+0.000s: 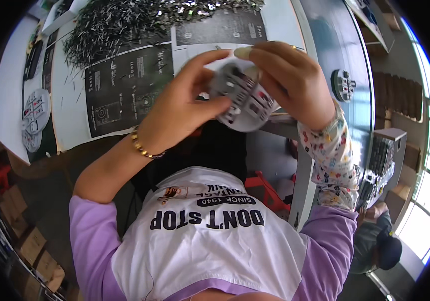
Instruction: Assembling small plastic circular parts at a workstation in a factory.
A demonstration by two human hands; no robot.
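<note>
Holding the grey disc (251, 108): raised by the near edge of the white worktop (69, 120), face turned up, perhaps for a clear look.
Left hand (187, 98): grip closed on the disc, thumb over the face, seemingly bearing the weight.
Right hand (292, 75): curled over the disc's far right side; blurred, so cannot tell whether gripping.
Dark strips (117, 32): heaped beyond, partly over printed sheets (124, 83), probably for easy reach.
Similar discs (37, 110): overlapping at left, perhaps to save room.
Lone disc (346, 85): resting on the bluish surface (337, 45) at right.
</note>
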